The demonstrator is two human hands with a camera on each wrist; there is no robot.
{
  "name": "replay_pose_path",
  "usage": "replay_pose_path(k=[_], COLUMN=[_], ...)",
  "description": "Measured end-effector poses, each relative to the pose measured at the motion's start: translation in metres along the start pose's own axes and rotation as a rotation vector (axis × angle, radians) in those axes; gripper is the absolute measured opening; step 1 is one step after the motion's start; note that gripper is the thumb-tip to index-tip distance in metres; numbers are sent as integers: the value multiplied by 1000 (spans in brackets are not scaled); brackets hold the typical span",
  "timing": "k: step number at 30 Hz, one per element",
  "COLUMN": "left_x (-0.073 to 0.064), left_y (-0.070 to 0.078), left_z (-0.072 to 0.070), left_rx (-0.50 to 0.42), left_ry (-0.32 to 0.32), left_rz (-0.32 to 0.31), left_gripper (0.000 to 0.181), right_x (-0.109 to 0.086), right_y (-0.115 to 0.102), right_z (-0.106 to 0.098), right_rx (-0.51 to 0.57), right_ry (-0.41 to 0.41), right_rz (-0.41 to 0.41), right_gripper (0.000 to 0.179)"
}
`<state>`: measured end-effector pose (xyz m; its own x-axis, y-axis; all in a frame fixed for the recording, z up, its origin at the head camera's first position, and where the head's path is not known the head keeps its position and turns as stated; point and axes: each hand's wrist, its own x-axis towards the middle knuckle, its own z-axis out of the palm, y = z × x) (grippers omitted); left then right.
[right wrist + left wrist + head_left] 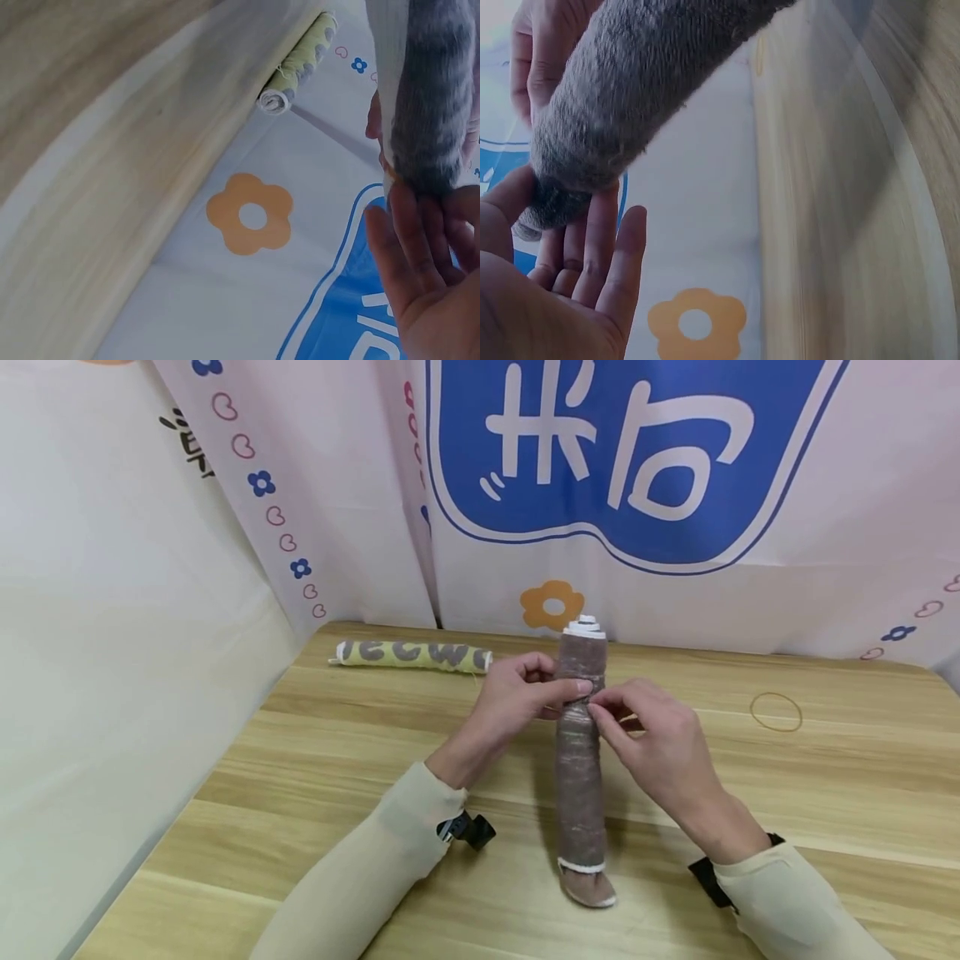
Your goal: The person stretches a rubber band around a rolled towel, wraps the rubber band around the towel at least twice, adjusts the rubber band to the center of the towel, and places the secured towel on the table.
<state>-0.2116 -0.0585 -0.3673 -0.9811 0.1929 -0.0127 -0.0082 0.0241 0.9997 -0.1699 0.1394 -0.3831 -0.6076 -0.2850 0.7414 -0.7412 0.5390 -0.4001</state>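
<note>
A brown towel (580, 793), rolled into a long tube with white edging, is held above the table, its loose flap at the near end. My left hand (513, 697) grips the roll's upper half, thumb across the front and fingers behind. Opposite it, my right hand (660, 739) pinches at the roll's side, where the towel is drawn in to a narrower waist. A bit of orange rubber band (390, 174) shows by the right fingertips in the right wrist view. Most of that band is hidden by fingers and cloth.
A second rolled towel (412, 657), yellow-green with grey letters, lies at the table's back left. On the right a loose rubber band (776, 712) rests on the wooden table (862, 777). A printed white curtain (360, 560) hangs behind the table.
</note>
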Motion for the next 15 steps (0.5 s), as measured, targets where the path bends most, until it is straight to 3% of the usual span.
replay_pose_path(k=[8, 15], left_x=[-4, -7], left_y=[2, 1], left_z=[10, 16], left_rx=[24, 32], left_ry=[84, 162], left_rz=[15, -17], left_gripper=[22, 22], right_x=[0, 0], right_y=[-4, -7], right_z=[-2, -2], right_rx=[-87, -126], right_ry=[-61, -125], right_rz=[-66, 35], right_gripper=[24, 20])
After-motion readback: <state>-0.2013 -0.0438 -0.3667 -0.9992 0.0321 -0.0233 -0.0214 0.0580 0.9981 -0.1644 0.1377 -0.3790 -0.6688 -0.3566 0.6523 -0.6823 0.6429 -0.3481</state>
